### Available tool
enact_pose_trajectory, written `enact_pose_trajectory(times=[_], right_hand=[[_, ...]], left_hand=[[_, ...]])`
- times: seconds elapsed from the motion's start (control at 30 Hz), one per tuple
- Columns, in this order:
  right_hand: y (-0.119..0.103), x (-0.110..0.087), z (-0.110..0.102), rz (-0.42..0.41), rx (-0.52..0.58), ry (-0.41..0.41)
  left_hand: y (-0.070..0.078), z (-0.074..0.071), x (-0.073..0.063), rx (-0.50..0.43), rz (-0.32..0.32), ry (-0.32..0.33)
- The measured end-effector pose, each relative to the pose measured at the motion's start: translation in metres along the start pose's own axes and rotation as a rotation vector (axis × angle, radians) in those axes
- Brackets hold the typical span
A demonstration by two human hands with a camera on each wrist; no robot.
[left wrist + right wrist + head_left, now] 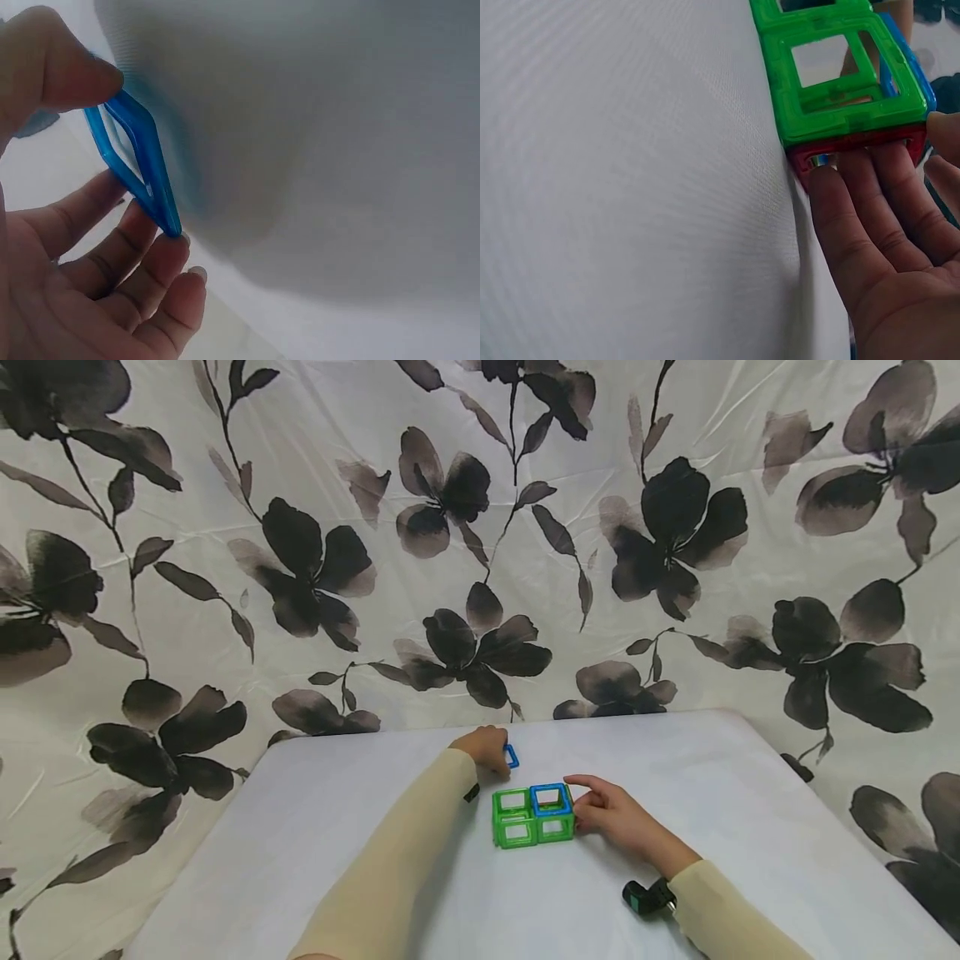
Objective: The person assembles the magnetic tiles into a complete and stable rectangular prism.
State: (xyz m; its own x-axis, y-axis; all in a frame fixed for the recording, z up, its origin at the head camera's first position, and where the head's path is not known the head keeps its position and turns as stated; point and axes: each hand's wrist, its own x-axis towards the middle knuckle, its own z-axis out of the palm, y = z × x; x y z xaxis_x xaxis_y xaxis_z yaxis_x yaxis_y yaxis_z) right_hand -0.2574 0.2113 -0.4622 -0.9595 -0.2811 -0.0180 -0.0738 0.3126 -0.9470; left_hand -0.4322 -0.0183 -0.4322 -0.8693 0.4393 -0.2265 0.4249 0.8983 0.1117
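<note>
In the head view a block of green magnetic tiles [516,836] stands on the table, two cubes side by side. A blue square tile [550,787] covers the top of the right cube. A red tile [864,142] forms its right side, seen in the right wrist view. My right hand [618,817] rests against that red side, fingertips touching it and one finger stretched along the top edge. Farther back, my left hand [483,748] pinches another blue magnetic tile [148,154] between thumb and fingers, tilted on edge near the white surface.
A white-covered table [315,810] lies under everything. Behind it hangs a white curtain [555,635] printed with dark flowers. A black wrist camera [648,897] is strapped at the right sleeve.
</note>
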Motion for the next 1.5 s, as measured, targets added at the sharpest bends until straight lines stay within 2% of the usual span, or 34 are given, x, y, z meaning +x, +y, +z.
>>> enact_pose_trajectory(times=[0.23,0.47,0.67,0.9,1.03,1.17,1.5], right_hand=[[0.003,0.000,-0.002,0.030,-0.027,-0.004],[0.006,0.000,-0.007,0.020,-0.009,-0.014],[0.010,-0.001,-0.010,0.038,0.036,-0.039],[0.008,0.003,-0.012,0.035,0.085,-0.084],[0.008,0.006,-0.013,0.018,0.092,-0.093],[0.008,0.006,-0.012,0.017,0.091,-0.108],[0.006,0.005,-0.009,0.015,0.108,-0.150]], left_hand=[[-0.012,0.007,-0.010,-0.003,0.042,0.019],[-0.009,0.001,-0.025,-0.011,0.065,0.020],[-0.012,0.003,-0.032,-0.019,0.095,0.028],[-0.024,-0.003,-0.050,-0.050,0.088,0.048],[-0.028,-0.007,-0.060,-0.092,0.108,0.054],[-0.032,-0.005,-0.069,-0.107,0.125,0.050],[-0.030,-0.003,-0.091,-0.144,0.115,0.048]])
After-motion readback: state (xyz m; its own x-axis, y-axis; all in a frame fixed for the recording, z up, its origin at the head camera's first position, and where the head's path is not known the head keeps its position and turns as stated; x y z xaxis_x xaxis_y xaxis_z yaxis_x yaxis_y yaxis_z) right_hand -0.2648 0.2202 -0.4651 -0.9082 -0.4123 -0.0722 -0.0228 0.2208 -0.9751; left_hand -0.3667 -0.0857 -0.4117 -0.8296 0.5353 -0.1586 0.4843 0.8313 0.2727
